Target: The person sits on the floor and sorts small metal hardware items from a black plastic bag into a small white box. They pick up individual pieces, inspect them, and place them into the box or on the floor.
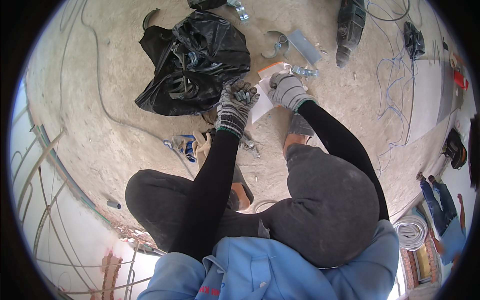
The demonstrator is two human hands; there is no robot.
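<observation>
My left hand (231, 111), in a grey and black striped knit glove, is turned palm up with its fingers curled around several small cylindrical metal anchors (244, 96). Just to its right lies a white cardboard box (262, 103) with an orange flap (272, 69), opened up on the floor. My right hand (291, 92), gloved too, is closed at the box's right side; its fingertips are curled under, so what they pinch is hidden. Beyond my left hand, a black plastic bag (220, 47) lies open with metal pipe clamps (186, 75) in it.
Past the box lie a pipe clamp (304, 72), another clamp (275, 45) and a flat metal plate (304, 46). A power drill (350, 25) rests farther right, near tangled blue wire (392, 75). Work gloves (201, 146) lie by my left forearm. Another person (445, 215) is at far right.
</observation>
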